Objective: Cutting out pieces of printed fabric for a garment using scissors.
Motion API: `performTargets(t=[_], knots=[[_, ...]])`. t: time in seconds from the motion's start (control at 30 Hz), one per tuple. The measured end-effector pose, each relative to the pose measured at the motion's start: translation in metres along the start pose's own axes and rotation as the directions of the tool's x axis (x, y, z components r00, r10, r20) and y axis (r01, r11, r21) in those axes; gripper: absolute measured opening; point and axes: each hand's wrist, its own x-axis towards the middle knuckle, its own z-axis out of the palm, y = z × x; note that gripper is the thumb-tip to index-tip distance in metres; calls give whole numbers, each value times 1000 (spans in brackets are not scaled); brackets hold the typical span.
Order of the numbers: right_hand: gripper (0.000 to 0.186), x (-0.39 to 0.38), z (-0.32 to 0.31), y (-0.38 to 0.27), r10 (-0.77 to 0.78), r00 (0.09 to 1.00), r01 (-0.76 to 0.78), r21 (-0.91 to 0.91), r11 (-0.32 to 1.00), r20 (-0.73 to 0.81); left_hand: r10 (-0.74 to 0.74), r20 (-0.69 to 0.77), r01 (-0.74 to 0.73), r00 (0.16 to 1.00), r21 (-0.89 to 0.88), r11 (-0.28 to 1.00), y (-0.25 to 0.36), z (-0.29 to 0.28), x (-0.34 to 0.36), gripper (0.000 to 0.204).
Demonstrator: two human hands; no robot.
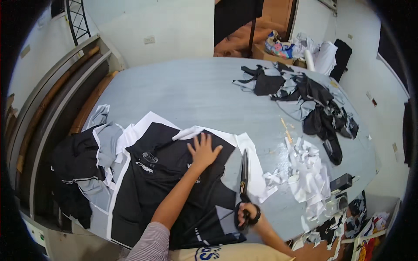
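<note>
My left hand (203,152) lies with spread fingers on a black printed jersey piece (143,200), near its upper middle. White paper or backing (252,169) shows beneath and around the fabric's edges. My right hand (248,214) grips large black scissors (244,174), their long blades pointing away from me along the right edge of the black piece, over the white material. Whether the blades are slightly apart is hard to tell. Left of the jersey lies a heap of black and grey fabric pieces (72,161).
Black and grey scraps (313,100) and white cuttings (309,174) lie right on the grey table (174,87), near a small dark box (341,183). Fabric rolls (80,87) rest in a left rack. Bags and boxes (278,48) stand behind; a scrap bin (372,237) is at lower right.
</note>
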Motion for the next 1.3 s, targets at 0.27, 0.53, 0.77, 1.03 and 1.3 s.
performTargets(t=[0.27, 0.53, 0.77, 1.03, 1.3], knots=[[31, -77, -27, -7, -142, 974, 95, -248, 964, -176, 608, -92, -608, 788, 36, 793, 117, 58, -57, 67], [12, -121, -129, 53, -349, 888, 140, -547, 826, -300, -242, 0, 237, 970, 203, 950, 17, -73, -172, 75], [27, -106, -83, 20, -360, 838, 250, -297, 921, -409, -631, 181, 591, 754, 232, 773, -73, -98, -256, 89], [31, -123, -94, 15, -353, 833, 285, -216, 934, -427, -55, -766, 368, 641, 244, 897, -232, -134, -138, 31], [24, -149, -98, 16, -248, 900, 28, -521, 853, -358, 496, 122, -453, 860, -265, 851, 22, -42, -89, 44]])
